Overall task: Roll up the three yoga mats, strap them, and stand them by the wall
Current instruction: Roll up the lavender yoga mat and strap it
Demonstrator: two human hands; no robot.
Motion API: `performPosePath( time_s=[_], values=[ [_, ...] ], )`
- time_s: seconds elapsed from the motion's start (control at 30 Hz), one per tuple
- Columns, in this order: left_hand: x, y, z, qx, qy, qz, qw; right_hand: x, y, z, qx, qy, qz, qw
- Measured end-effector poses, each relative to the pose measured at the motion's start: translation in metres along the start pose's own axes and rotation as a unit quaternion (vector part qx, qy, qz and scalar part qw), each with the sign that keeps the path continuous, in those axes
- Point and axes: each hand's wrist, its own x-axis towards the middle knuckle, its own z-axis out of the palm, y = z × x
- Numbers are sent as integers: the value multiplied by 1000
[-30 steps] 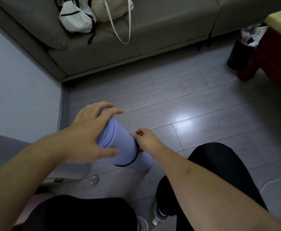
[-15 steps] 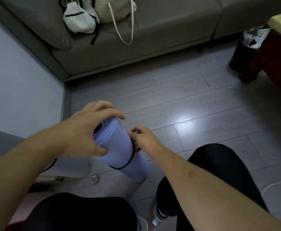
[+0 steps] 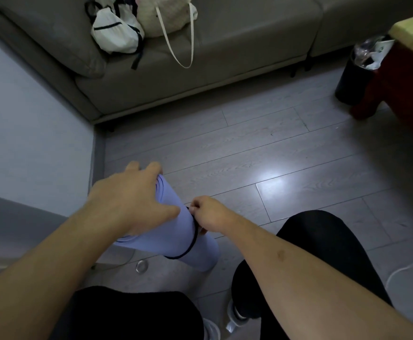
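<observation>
I see the sofa (image 3: 200, 77) along the far side, the wall (image 3: 29, 143) at left, and the rolled mat (image 3: 176, 231) standing tilted on the floor (image 3: 274, 155) between them, just ahead of my knees. My left hand (image 3: 129, 202) wraps over the mat's top end, fingers curled round it. My right hand (image 3: 209, 215) pinches the black strap (image 3: 192, 241) that rings the mat partway down.

My main worry is the roll: if the left hand eases off before the strap is snug, I judge the layers could spring loose. The tilt is another risk; a pull on the strap could tip the mat or slide its foot along the floor. The strap could also slip from the pinch.

I cannot see the strap's fastening, which lies behind my right hand. The other two mats are out of view. A small ring (image 3: 141, 266) lies beside the mat's foot; I cannot tell what it is.
</observation>
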Motion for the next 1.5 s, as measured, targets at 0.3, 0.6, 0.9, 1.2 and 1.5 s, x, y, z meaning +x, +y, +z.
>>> performPosePath(
  time_s=[0.3,0.6,0.9,1.2,1.5],
  values=[
    [-5,-6,-9,-69,22,67,995,12,51,-4,81,135,204,966],
    [-1,-15,-14,-30,6,243,970,10,23,9,141,78,71,984],
    [-3,-4,25,-144,33,-68,987,3,21,13,129,9,71,989],
    [-5,-19,4,-119,72,65,988,9,22,7,136,69,70,986],
    [-26,-62,-35,-237,76,219,944,-3,1,-12,162,84,16,983]
  ],
)
